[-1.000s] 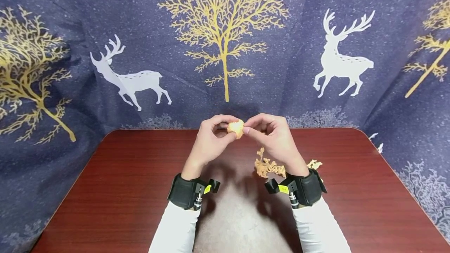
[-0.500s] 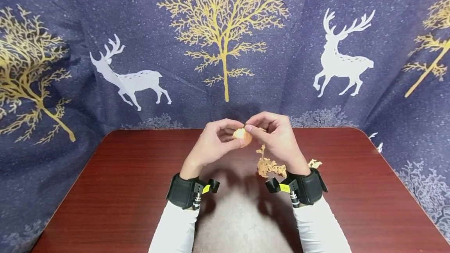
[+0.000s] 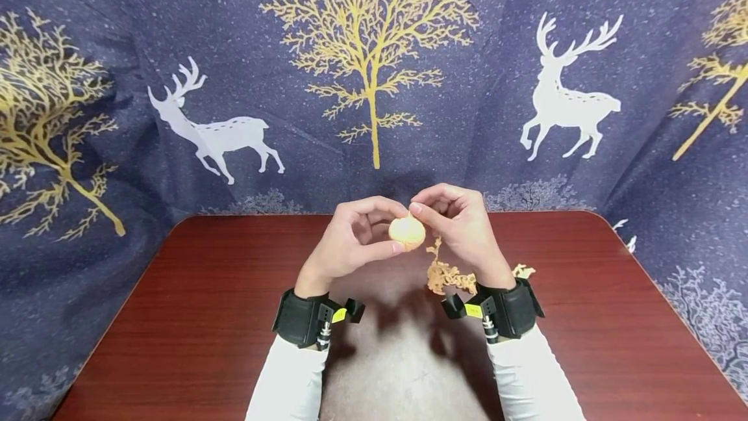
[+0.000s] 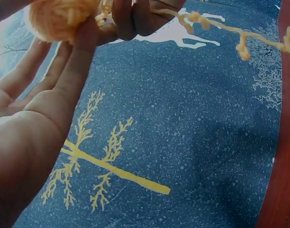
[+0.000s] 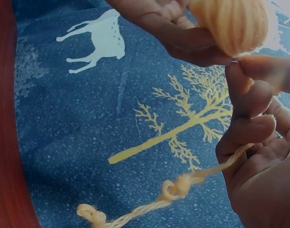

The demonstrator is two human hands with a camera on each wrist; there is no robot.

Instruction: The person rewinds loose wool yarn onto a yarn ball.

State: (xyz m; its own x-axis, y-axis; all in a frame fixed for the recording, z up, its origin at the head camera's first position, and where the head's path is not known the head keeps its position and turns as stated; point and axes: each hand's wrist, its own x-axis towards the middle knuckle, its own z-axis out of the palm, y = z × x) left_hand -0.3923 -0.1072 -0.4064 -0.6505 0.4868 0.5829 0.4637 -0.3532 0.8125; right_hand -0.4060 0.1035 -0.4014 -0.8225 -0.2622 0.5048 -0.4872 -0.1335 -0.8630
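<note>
A small ball of pale orange yarn [image 3: 407, 231] is held above the far part of the table. Between thumb and fingers my left hand [image 3: 352, 239] grips it from the left. In the left wrist view, wound strands show on the yarn ball [image 4: 59, 21]. My right hand [image 3: 461, 229] pinches a strand with thumb and forefinger close to the ball's upper right. Its other fingers curl over more yarn, and a knotty tail of yarn [image 5: 178, 187] hangs out of that hand in the right wrist view. Below lies a tangled heap of yarn [image 3: 450, 278].
A dark red wooden table [image 3: 222, 291] has a pale worn patch [image 3: 391, 375] at its front middle. Another bit of yarn [image 3: 523, 271] shows past the right wrist. Behind the table hangs a blue curtain [image 3: 327, 167] with deer and trees. Each wrist wears a black strap with a camera.
The ball has moved right and slightly lower with my left hand, and it has turned. My right hand has risen a little, its fingertips now at the ball's upper right.
</note>
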